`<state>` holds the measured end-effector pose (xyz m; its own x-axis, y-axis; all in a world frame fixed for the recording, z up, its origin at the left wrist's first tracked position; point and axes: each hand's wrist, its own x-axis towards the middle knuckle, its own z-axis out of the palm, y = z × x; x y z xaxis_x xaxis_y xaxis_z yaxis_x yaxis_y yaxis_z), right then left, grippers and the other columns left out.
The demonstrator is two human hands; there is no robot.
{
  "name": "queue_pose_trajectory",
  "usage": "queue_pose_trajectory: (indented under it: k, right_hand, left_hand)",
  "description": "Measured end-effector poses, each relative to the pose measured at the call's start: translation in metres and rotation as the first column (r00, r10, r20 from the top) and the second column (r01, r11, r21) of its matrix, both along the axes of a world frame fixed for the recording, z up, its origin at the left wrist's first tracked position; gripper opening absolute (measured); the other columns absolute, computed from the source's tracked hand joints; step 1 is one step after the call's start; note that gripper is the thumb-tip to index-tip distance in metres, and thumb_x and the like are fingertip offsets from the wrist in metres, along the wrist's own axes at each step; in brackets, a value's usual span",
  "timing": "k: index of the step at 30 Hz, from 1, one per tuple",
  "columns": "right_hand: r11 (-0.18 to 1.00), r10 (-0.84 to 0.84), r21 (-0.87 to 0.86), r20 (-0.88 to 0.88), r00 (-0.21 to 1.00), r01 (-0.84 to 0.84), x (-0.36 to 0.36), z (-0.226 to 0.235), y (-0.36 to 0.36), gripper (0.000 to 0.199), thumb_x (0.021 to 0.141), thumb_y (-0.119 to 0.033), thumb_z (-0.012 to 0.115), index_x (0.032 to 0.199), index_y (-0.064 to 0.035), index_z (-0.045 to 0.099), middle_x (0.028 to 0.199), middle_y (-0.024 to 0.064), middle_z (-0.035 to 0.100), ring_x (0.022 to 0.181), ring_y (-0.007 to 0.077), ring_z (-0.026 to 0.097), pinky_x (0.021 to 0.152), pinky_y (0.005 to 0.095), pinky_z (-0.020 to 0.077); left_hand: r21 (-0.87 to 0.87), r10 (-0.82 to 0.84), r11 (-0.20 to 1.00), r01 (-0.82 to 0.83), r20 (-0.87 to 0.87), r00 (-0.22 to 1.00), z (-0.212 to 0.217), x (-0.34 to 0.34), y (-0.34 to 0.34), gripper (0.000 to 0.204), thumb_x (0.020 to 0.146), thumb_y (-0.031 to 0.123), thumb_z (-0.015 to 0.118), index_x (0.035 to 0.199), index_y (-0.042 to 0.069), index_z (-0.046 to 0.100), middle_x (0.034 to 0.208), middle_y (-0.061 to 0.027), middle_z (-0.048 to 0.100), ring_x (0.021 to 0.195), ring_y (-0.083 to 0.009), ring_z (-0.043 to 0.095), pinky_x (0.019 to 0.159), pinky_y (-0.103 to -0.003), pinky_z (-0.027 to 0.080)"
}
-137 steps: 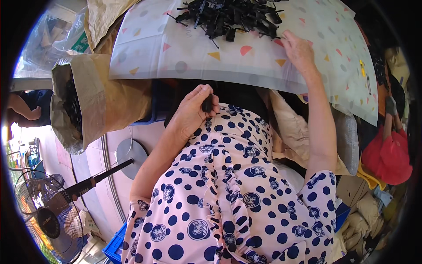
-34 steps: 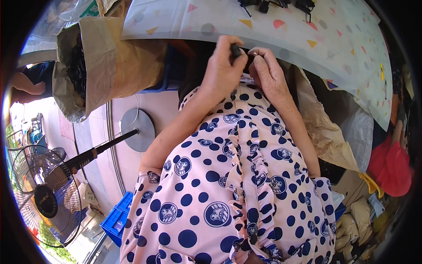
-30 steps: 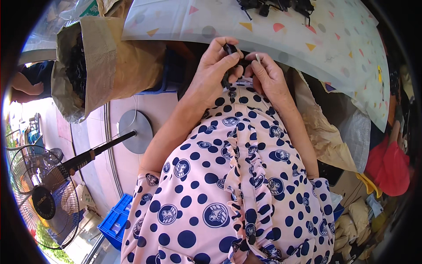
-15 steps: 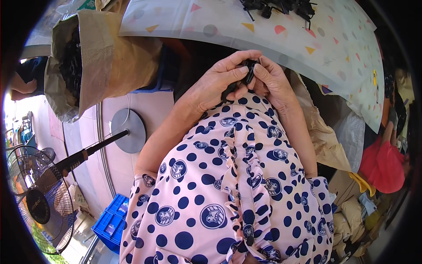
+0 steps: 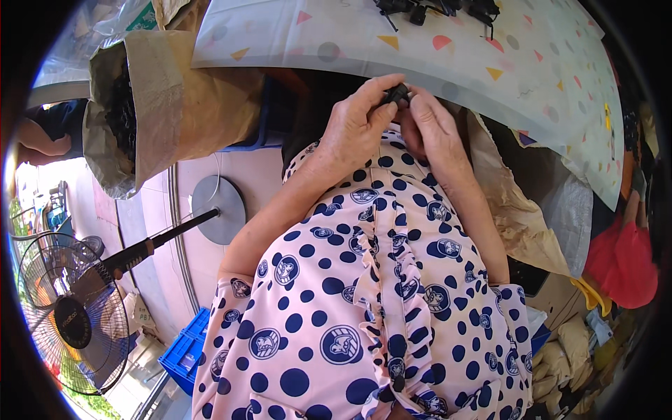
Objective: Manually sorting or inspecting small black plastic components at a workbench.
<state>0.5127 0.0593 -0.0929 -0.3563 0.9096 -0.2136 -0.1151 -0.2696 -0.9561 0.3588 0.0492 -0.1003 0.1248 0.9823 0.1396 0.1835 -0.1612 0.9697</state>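
Note:
Between my hands, just in front of the table's near edge, is a small black plastic-looking part [image 5: 397, 94]. My left hand [image 5: 358, 112] grips it between thumb and bent forefinger. My right hand [image 5: 434, 122] is at its right side, with the thumb and fingers curled in close to it; the right fingertips are partly hidden, so I cannot tell how firmly they touch. Several similar black parts [image 5: 420, 14] lie in a loose heap on the patterned tablecloth [image 5: 350, 45] ahead.
To the left a large brown paper sack [image 5: 157, 105] holds black pieces. A standing fan [image 5: 73, 322] and blue crate [image 5: 183, 350] are on the left. Brown paper [image 5: 514, 210] hangs at right, near red cloth [image 5: 623, 266]. Another person's arm [image 5: 45, 140] shows at far left.
The black part has turned and sits slightly higher between my fingers. My left hand has shifted its grip, and my right fingers have moved lower around it. The whole view has shifted slightly.

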Motion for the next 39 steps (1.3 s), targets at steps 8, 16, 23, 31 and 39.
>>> queue_pose_trajectory:
  k: [8, 16, 23, 31, 39]
  right_hand:
    - [1.0, 0.022, 0.005, -0.051, 0.998, -0.021, -0.001, -0.002, 0.001, 0.029, 0.1, -0.024, 0.042, 0.117, -0.0007, 0.048, 0.063, -0.0043, 0.043, 0.049, 0.0027, 0.034, 0.044, 0.0185, 0.0257]
    - [0.998, -0.008, -0.056, -0.102, 0.995, 0.002, -0.002, -0.002, 0.001, 0.024, 0.1, -0.021, 0.043, 0.114, -0.0031, 0.05, 0.061, -0.0051, 0.042, 0.047, 0.0027, 0.034, 0.042, 0.0185, 0.0249]
    - [0.987, -0.027, -0.159, -0.151, 0.988, 0.003, -0.007, -0.01, 0.005, 0.023, 0.099, -0.017, 0.043, 0.117, -0.0042, 0.052, 0.057, -0.0053, 0.041, 0.042, 0.0027, 0.033, 0.038, 0.0192, 0.0245]
    - [0.962, 0.146, 0.189, 0.256, 0.956, -0.197, 0.017, -0.004, 0.05, 0.024, 0.096, -0.027, 0.052, 0.112, -0.0082, 0.054, 0.06, -0.006, 0.042, 0.049, 0.0053, 0.038, 0.045, 0.0221, 0.0322]
    - [0.611, -0.711, 0.754, 0.656, 0.254, -0.24, 0.1, -0.006, 0.149, 0.03, 0.085, -0.028, 0.064, 0.101, -0.0068, 0.05, 0.074, 0.0164, 0.062, 0.071, 0.034, 0.062, 0.061, 0.0424, 0.0469]
  left_hand:
    - [-0.052, 0.018, 0.998, -0.017, 0.01, 1.0, 0.001, 0.008, 0.001, 0.034, 0.092, -0.002, 0.049, 0.125, 0.001, 0.053, 0.099, -0.0045, 0.061, 0.088, -0.0085, 0.054, 0.079, -0.02, 0.045]
    - [-0.035, 0.042, 0.998, -0.044, -0.049, 0.998, 0.007, 0.012, 0.0, 0.035, 0.09, -0.002, 0.052, 0.124, 0.001, 0.053, 0.1, -0.0085, 0.063, 0.089, -0.0105, 0.057, 0.08, -0.023, 0.047]
    - [0.121, 0.146, 0.985, -0.124, -0.191, 0.971, 0.002, 0.014, -0.001, 0.034, 0.085, -0.003, 0.053, 0.118, 0.001, 0.056, 0.104, -0.0216, 0.063, 0.088, -0.035, 0.065, 0.075, -0.034, 0.052]
    - [0.141, 0.281, 0.958, -0.251, -0.273, 0.92, 0.022, -0.023, 0.003, 0.033, 0.081, -0.002, 0.059, 0.114, 0.005, 0.058, 0.094, -0.0153, 0.064, 0.07, -0.0224, 0.063, 0.067, -0.032, 0.051]
    - [0.565, 0.793, 0.582, -0.585, -0.553, 0.255, 0.103, -0.253, 0.008, 0.035, 0.091, 0.019, 0.055, 0.126, 0.019, 0.054, 0.106, -0.013, 0.064, 0.075, -0.0178, 0.063, 0.071, -0.031, 0.049]
